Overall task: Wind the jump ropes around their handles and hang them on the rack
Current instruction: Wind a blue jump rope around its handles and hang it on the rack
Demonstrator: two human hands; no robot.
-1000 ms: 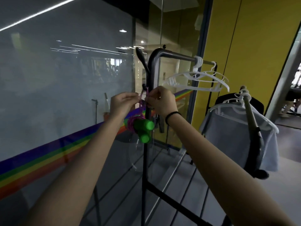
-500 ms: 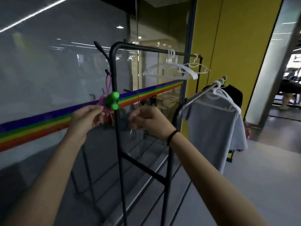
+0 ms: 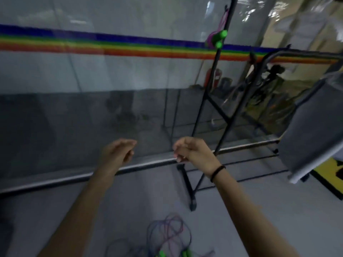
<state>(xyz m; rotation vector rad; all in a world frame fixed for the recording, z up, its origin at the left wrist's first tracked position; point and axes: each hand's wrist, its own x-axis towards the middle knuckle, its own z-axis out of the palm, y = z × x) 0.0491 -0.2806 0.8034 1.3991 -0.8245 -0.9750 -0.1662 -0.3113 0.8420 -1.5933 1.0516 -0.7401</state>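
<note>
A wound jump rope (image 3: 216,39) with green handles and pink cord hangs high on the black rack (image 3: 213,93), up at the right. Loose jump ropes (image 3: 170,236), blue and pink cords with green handles, lie tangled on the grey floor at the bottom centre. My left hand (image 3: 118,152) and my right hand (image 3: 193,151) hover side by side in mid-frame, well below the hung rope and above the loose ones. Both hold nothing, with fingers loosely curled. A black band circles my right wrist.
A glass wall (image 3: 92,80) with a rainbow stripe runs behind the rack, a metal rail along its base. A grey garment (image 3: 311,130) hangs at the right edge. The rack's black foot (image 3: 191,197) stands on the floor just beyond the loose ropes.
Both hands have let go of the hung rope and dropped away from the rack. The view has swung down and left, bringing the loose ropes on the floor into sight.
</note>
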